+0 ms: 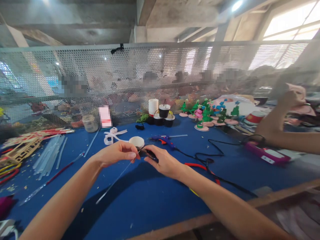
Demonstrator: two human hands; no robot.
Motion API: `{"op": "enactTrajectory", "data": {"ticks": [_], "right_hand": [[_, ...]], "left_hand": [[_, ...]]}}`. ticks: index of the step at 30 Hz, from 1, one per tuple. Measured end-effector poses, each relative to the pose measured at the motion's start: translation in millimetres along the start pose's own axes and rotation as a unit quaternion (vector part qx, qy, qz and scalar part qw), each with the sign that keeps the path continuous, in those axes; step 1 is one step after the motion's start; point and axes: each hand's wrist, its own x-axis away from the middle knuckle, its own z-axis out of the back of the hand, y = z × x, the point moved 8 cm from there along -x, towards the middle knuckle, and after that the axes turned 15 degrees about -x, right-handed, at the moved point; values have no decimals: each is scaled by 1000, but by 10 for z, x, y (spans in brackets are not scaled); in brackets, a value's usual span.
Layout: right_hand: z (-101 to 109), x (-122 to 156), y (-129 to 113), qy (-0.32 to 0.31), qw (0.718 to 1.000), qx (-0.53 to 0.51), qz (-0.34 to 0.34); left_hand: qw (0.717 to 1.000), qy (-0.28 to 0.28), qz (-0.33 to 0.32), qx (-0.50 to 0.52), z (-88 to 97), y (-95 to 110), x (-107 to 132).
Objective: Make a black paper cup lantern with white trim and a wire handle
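Observation:
My left hand [117, 154] and my right hand [163, 162] meet above the blue table [150, 196]. Between their pinched fingertips they hold a small dark piece [147, 154]. A thin clear stick [113, 183] slants down to the left from under my left fingers; whether that hand grips it I cannot tell. Just behind the hands lies a white round lid [136, 141]. A blue glue gun [165, 141] rests a little to the right of it.
Clear glue sticks [50, 153] and wooden frames [20, 150] lie at left. Black-and-white small pots [163, 116] and green tree figures [210, 115] stand at the back by a perforated metal screen [150, 73]. Black cables [212, 156] cross the right side. Another person's arm [282, 130] reaches in at right.

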Motion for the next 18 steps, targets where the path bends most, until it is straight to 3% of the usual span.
{"op": "enactTrajectory", "data": {"ticks": [2,4,5,8,9,10,11,12,15,17,18], "right_hand": [[-12,-4,20,-1,1000,-4,-14],[-19,-11,71,5,999,-6,-45],[-18,-15,104,11,998,-7,-65],[-6,-17,185,34,993,-5,-113],[-2,-16,196,40,992,-5,-120],[0,-15,199,43,991,-7,-123],[2,-15,194,44,992,-10,-122],[3,-15,181,42,992,-12,-116],[14,-15,117,34,995,-16,-88],[30,-12,75,34,997,-16,-68],[35,-9,60,34,997,-17,-62]], "left_hand": [[999,28,16,-40,10,3,-9],[981,101,27,-163,67,67,1],[956,154,28,-249,98,132,18],[821,298,25,-486,77,401,105],[789,318,27,-524,41,459,126],[777,325,29,-539,18,494,142],[787,315,27,-529,10,506,153],[815,293,22,-499,23,502,165],[939,163,-18,-301,129,439,234],[982,88,-21,-164,267,355,315],[992,76,-12,-104,355,294,346]]}}
